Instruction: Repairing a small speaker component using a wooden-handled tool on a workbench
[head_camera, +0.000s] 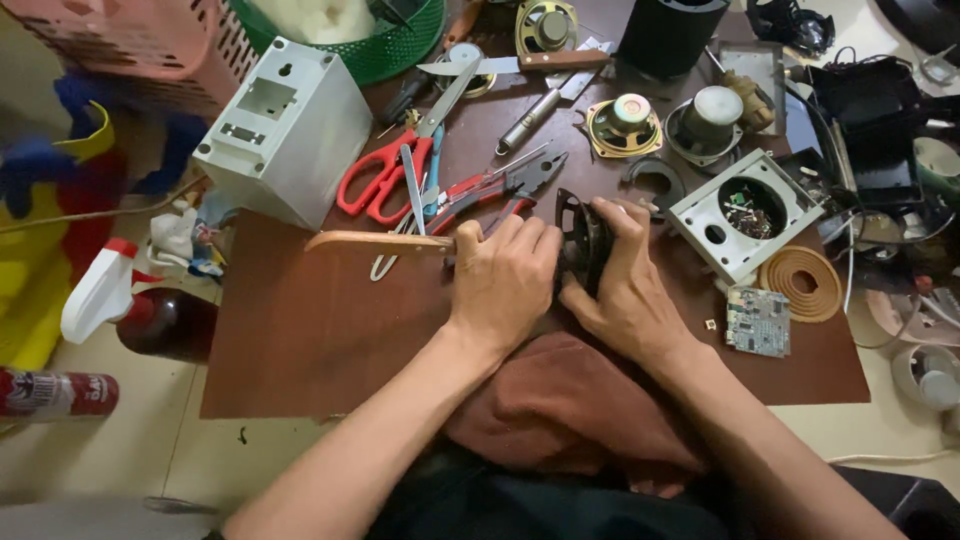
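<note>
Our right hand (625, 285) clamps a dark speaker driver (583, 240) on edge at the bench (300, 340) front; our left hand (500, 275) grips a wooden-handled tool (375, 241). Rigid frame, fragile cone: hold the rim.

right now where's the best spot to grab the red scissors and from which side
Take the red scissors by the red loop handles at the near-left end, coming in from the white plastic housing side. The blades point up and away toward the knife, and pliers crowd the right, so the handles look like the freest, safest part.
</note>
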